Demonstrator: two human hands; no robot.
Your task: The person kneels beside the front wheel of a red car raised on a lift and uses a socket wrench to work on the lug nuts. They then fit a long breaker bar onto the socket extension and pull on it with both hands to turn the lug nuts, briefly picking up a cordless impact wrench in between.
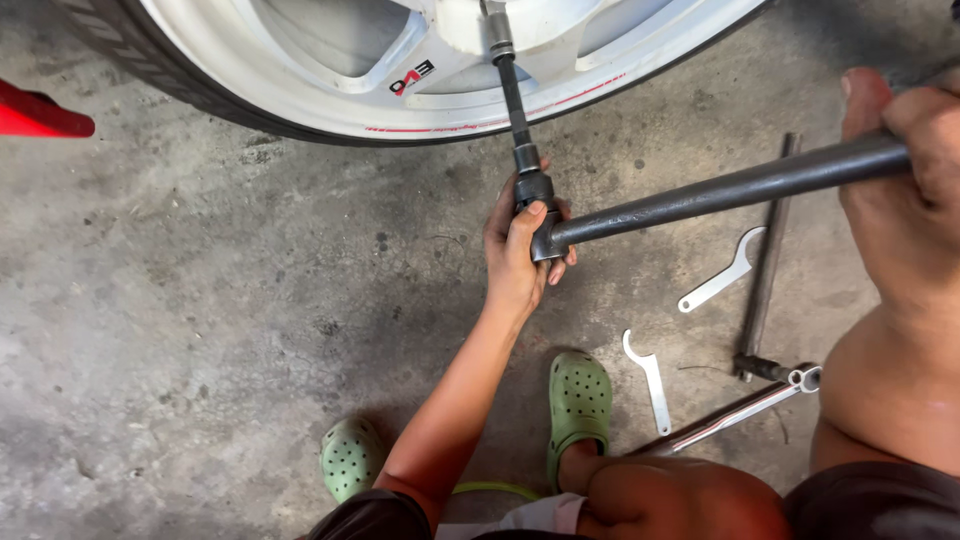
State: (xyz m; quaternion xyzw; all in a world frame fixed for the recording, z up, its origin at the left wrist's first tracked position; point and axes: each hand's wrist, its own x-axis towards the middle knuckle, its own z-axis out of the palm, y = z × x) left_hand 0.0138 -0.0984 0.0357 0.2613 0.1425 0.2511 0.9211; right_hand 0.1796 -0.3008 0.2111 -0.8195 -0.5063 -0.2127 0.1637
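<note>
While the left hand (520, 250) clasps the head of the breaker bar (720, 190), socketed into the white wheel (330, 60), the right hand (905, 130) grips its far end; rigid, heavy steel, best leverage outermost

left hand (520, 250) grips elbow of long wrench (700, 195) | right hand (915, 130) wraps its bar | socket (499, 40) on white wheel (330, 60) | two hook spanners (650, 380) lie on concrete floor (200, 300)
</note>
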